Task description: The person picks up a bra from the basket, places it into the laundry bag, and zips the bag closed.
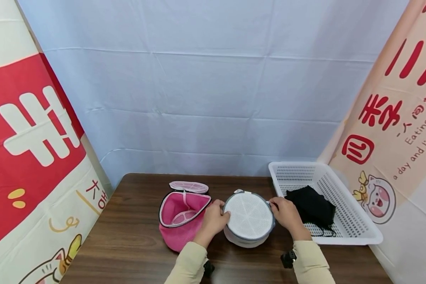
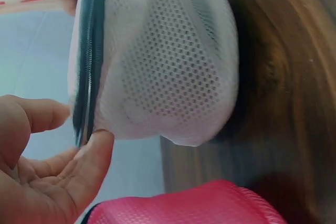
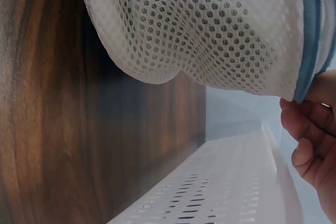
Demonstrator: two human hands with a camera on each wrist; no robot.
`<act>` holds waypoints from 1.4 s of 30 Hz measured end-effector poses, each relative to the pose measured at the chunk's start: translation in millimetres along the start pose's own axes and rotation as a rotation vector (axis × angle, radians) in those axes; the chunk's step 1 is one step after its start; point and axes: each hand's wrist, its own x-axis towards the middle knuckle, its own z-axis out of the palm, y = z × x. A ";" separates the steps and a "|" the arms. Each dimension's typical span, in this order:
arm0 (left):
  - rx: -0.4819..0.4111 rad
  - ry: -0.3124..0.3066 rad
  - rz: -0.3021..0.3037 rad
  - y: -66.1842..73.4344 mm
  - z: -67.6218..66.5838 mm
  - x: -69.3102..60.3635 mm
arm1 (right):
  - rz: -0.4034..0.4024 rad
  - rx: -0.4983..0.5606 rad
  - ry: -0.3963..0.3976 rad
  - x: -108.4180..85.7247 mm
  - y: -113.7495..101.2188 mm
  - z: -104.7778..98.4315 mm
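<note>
A white mesh bag [image 1: 249, 216] with a grey-blue zipped rim stands on the table, its round lid lying flat on top. At its left edge my left hand [image 1: 213, 221] pinches the rim; the left wrist view has thumb and fingers of that hand [image 2: 58, 166] on either side of the dark zipper [image 2: 90, 51]. My right hand [image 1: 289, 217] pinches the rim at the right, and in the right wrist view its fingertips [image 3: 295, 109] meet the blue edging [image 3: 311, 35]. Close to my left hand is a pink mesh bag [image 1: 177, 236], unzipped, its lid [image 1: 189, 187] folded back.
A white perforated basket [image 1: 355, 215] stands at the table's right side, holding a black cloth item [image 1: 312, 209] with thin cords. Brown wooden table [image 1: 127, 236] surface extends to the left and front. A pale blue cloth [image 1: 206, 98] hangs behind the table.
</note>
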 end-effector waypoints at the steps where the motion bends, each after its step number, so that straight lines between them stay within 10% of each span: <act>1: 0.030 0.009 0.003 1.7 -0.1 0.4 | -0.004 0.001 0.009 -0.5 0.2 0.2; 15: 0.299 -0.059 0.060 21.9 4.5 26.2 | -0.051 0.037 0.011 6.0 6.3 5.0; 42: 0.204 -0.188 0.074 28.6 19.5 64.0 | -0.047 0.041 0.036 16.5 1.4 11.5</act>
